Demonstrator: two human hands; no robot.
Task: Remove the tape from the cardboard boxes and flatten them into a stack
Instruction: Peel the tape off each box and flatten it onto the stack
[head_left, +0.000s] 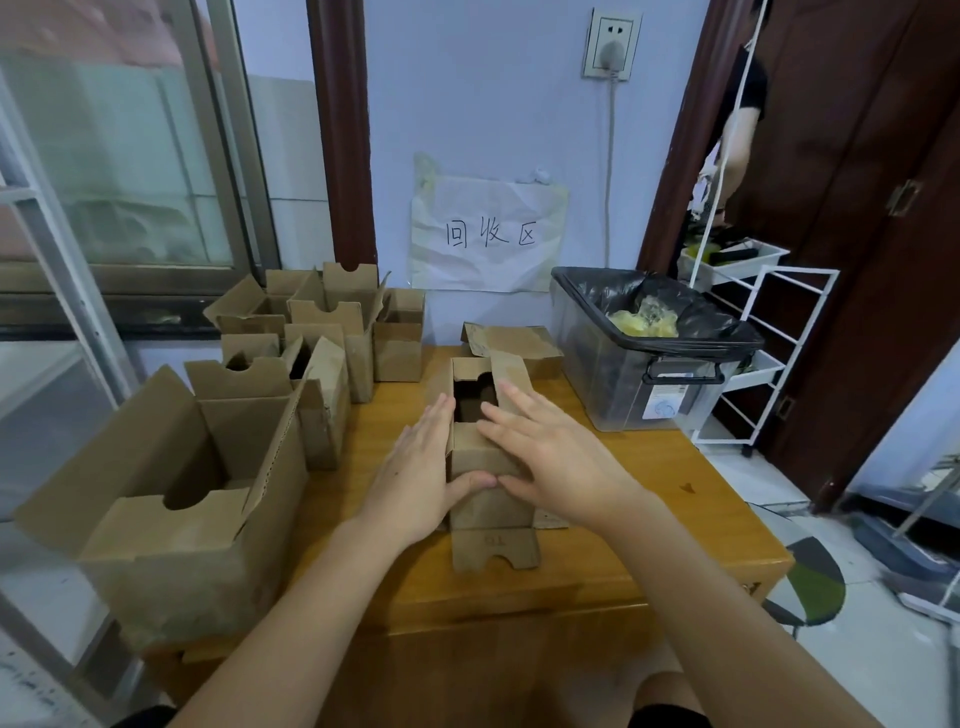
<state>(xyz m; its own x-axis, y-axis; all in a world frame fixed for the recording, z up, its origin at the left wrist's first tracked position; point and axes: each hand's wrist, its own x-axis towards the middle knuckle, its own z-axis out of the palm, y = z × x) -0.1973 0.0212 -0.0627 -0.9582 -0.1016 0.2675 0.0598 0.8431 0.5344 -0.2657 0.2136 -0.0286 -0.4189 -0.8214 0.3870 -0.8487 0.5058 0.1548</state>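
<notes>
A small brown cardboard box (485, 457) lies on its side in the middle of the wooden table (649, 519), open at both ends with its flaps spread. My left hand (421, 478) presses flat against its left side, thumb on top. My right hand (550, 452) lies with straight fingers over its top and right side. Both thumbs meet on the box's upper face. A flattened box (519, 345) lies behind it near the wall.
Several open cardboard boxes (322, 332) crowd the table's left half, a large one (176, 499) at the front left. A clear bin (644, 353) lined with a black bag holding crumpled tape stands at the right. A white rack (763, 332) and a person stand beyond it.
</notes>
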